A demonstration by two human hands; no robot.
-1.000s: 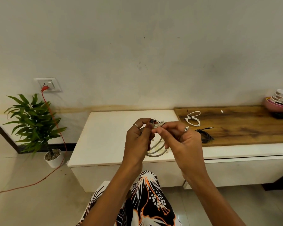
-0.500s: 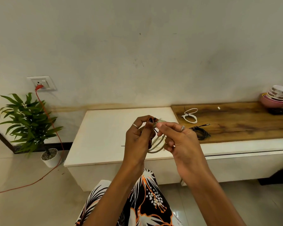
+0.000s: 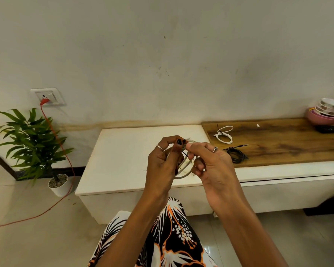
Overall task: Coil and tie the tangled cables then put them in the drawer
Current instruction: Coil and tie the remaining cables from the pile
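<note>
A coiled grey-white cable (image 3: 184,170) hangs between my hands above the white cabinet top (image 3: 123,151). My left hand (image 3: 162,160) pinches the coil's top with thumb and fingers. My right hand (image 3: 210,166) grips the coil from the right, and a thin black tie (image 3: 185,154) runs between the fingertips of both hands. On the wooden top (image 3: 287,145) lie a tied white cable (image 3: 224,134) and, nearer me, a coiled black cable (image 3: 236,155). The closed drawer front (image 3: 289,191) sits below the wooden top.
Stacked bowls (image 3: 326,112) and a dark object (image 3: 330,129) stand at the far right of the wood. A potted plant (image 3: 35,143) stands on the floor at left, with an orange cord (image 3: 66,160) running from a wall socket (image 3: 47,96).
The view has shifted a little. My hands stay together on the coil; my right fingers have moved from its top to its right side, and the black tie now shows between the fingertips.
</note>
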